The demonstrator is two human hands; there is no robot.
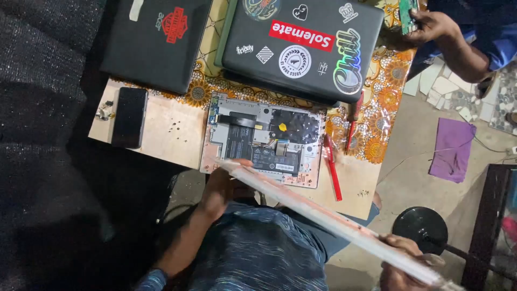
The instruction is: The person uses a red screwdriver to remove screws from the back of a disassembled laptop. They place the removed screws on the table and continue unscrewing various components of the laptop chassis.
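Long pale flat panel [323, 215] is held edge-on, axis running centre-left to lower right; left hand [218, 188] grips the centre-left end, right hand [401, 256] clasps the lower-right end.

Glossy pale panel [323, 215], matt wooden board [167, 132]

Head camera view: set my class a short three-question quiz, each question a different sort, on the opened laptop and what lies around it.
1. True or false: the opened laptop base lies with its battery and circuit boards showing.
2. Which lies just right of that base? A) black phone B) red screwdriver C) purple cloth
3. What do the left hand and right hand hold between them?

Key
1. True.
2. B: the red screwdriver; the black phone lies to the left, and the purple cloth is on the floor.
3. A long pale panel, seen edge-on, probably the laptop's removed cover.
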